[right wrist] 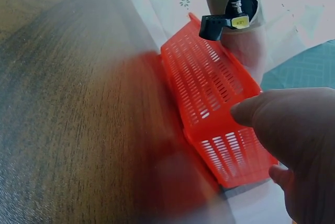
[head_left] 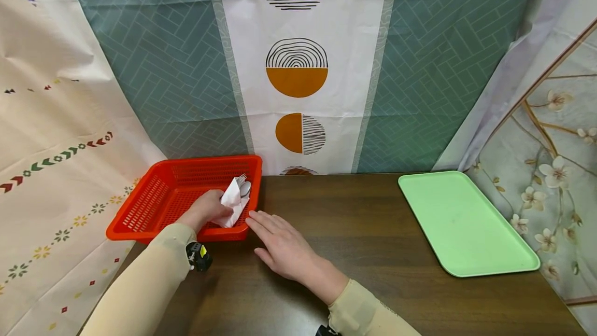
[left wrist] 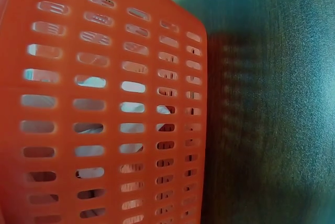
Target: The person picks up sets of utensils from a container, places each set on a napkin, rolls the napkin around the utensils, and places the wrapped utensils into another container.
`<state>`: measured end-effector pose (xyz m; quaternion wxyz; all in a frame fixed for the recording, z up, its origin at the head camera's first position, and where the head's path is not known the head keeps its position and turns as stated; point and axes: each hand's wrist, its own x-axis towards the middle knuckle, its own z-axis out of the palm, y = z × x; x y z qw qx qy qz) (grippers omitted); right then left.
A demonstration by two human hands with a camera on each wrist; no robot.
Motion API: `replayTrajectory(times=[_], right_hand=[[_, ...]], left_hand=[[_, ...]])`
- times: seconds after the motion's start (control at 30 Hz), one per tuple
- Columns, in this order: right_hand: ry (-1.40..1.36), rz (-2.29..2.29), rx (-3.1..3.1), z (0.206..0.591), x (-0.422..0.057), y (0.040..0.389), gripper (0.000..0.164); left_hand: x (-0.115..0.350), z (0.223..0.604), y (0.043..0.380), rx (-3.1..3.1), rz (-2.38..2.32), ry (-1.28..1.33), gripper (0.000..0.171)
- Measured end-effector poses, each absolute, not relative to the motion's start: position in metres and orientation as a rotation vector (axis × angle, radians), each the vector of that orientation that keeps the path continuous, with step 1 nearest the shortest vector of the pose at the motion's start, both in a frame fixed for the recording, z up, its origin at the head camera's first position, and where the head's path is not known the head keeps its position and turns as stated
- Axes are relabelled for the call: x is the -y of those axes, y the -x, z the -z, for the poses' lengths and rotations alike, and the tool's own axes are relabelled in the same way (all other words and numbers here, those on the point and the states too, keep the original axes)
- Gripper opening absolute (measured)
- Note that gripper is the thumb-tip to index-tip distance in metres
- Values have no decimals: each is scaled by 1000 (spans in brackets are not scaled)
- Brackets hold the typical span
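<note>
Inside a red plastic basket [head_left: 158,180], my left hand [head_left: 211,207] grips a white napkin [head_left: 232,202] wrapped round a fork [head_left: 241,179] and a spoon [head_left: 245,189]. The bundle leans at the basket's right end, cutlery heads pointing away. My right hand [head_left: 284,245] lies by the basket's near right corner, its fingers straight and their tips at the rim. In the right wrist view fingertips meet the red basket [right wrist: 209,88]. Through slots in the basket wall [left wrist: 112,116], the left wrist view gives glimpses of white napkin and fork tines.
A light green tray [head_left: 466,222] lies on the right of the brown wooden table [head_left: 336,222]. Patterned cloths hang at the back [head_left: 298,134], at the left [head_left: 60,170] and at the right [head_left: 555,185], close to the table's edges.
</note>
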<state>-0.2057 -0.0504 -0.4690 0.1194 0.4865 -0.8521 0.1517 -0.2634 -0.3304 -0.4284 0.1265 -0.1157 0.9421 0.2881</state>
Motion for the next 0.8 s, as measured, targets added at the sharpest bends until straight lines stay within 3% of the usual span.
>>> replayTrajectory(times=[0.43,0.8], right_hand=[[-1409,-440,2461,470,52,205,71],[-1409,-451,2453,471,53,206,71]], left_hand=[[332,429,264,-2666,-876,327,75],[331,428,264,-2669,-863,330,74]])
